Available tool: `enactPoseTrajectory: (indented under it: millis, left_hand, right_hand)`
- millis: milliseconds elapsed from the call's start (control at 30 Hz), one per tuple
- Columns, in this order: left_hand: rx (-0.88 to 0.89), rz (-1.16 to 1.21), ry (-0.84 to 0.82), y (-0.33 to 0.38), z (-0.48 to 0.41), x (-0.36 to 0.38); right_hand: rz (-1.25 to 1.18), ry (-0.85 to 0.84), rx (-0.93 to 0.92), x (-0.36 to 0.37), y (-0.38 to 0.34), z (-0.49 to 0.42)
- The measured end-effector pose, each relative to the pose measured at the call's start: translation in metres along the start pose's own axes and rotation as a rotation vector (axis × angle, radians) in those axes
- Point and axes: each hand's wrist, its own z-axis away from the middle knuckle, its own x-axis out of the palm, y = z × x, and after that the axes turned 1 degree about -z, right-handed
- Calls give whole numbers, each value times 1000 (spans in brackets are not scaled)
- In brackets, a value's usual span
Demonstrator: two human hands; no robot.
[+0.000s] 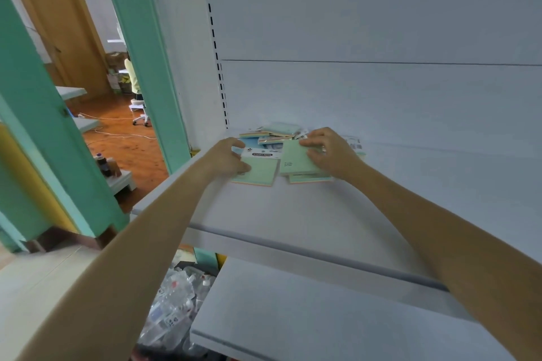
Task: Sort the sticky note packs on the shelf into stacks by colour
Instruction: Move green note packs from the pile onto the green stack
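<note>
Several sticky note packs lie in a loose heap at the back left of the white shelf (293, 214). My left hand (227, 157) grips the left edge of a green pack with a white "Sticky Note" header (261, 168), flat on the shelf. My right hand (328, 152) holds a plain green pack (294, 160), tilted, over another green pack (309, 178) lying beneath it. Behind them sit a blue pack (253, 142) and a pile of pastel packs (275, 130) against the back panel.
The white back panel (381, 23) and slotted upright (218, 67) close the shelf at the rear and left. A lower shelf (308, 316) juts out below. Clear plastic bags (176, 296) lie on the floor. Through the green doorway a person sits on a white chair (139, 110).
</note>
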Motion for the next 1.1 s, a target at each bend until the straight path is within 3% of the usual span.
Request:
enactPoseTrajectory:
  millis: [200,367,467,600,733,1100]
  left_hand:
    - [-69,143,-60,7,0,1]
    - [-95,285,-82,10,10,1]
    - [12,304,-24,4,12,1]
    - [227,282,169,-1,11,0]
    - [338,360,280,7,11,12]
    - [482,487,58,101,40,130]
  right_hand:
    - [-35,-94,163,0,8,3]
    - [-168,28,240,2,7,9]
    - [-217,70,211,-1,2,13]
    - [-249,138,174,-11,-1,24]
    - [-416,268,191,-27,3,45]
    - [-421,448,337,-134,59,156]
